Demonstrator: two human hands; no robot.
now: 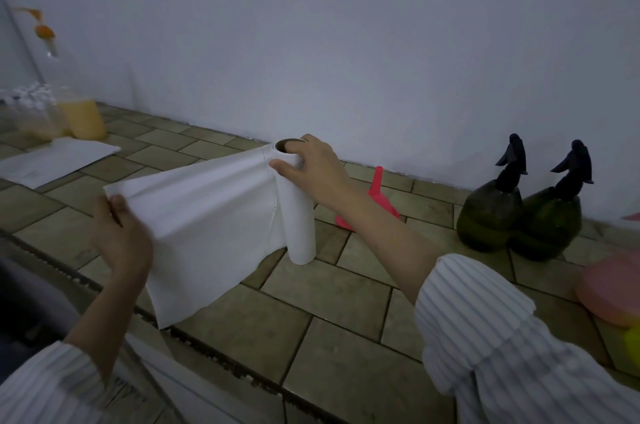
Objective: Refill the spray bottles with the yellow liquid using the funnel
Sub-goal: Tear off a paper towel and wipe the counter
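My right hand (311, 171) grips the top of a thin white paper towel roll (298, 219), held above the tiled counter, with a finger in its cardboard core. My left hand (121, 233) pinches the free end of the unrolled sheet (207, 233), stretched out to the left. Behind the roll a red funnel (375, 195) lies upside down on the counter. Two dark green spray bottles (490, 212) (550, 219) with black trigger heads stand by the wall on the right. A clear bottle of yellow liquid (85, 117) with an orange pump top stands at the far left.
A loose white paper sheet (55, 160) lies on the tiles in front of the yellow bottle. A pink lid-like object (613, 288) and something yellow-green (633, 344) sit at the right edge. The counter's front edge (207, 347) runs diagonally below my arms.
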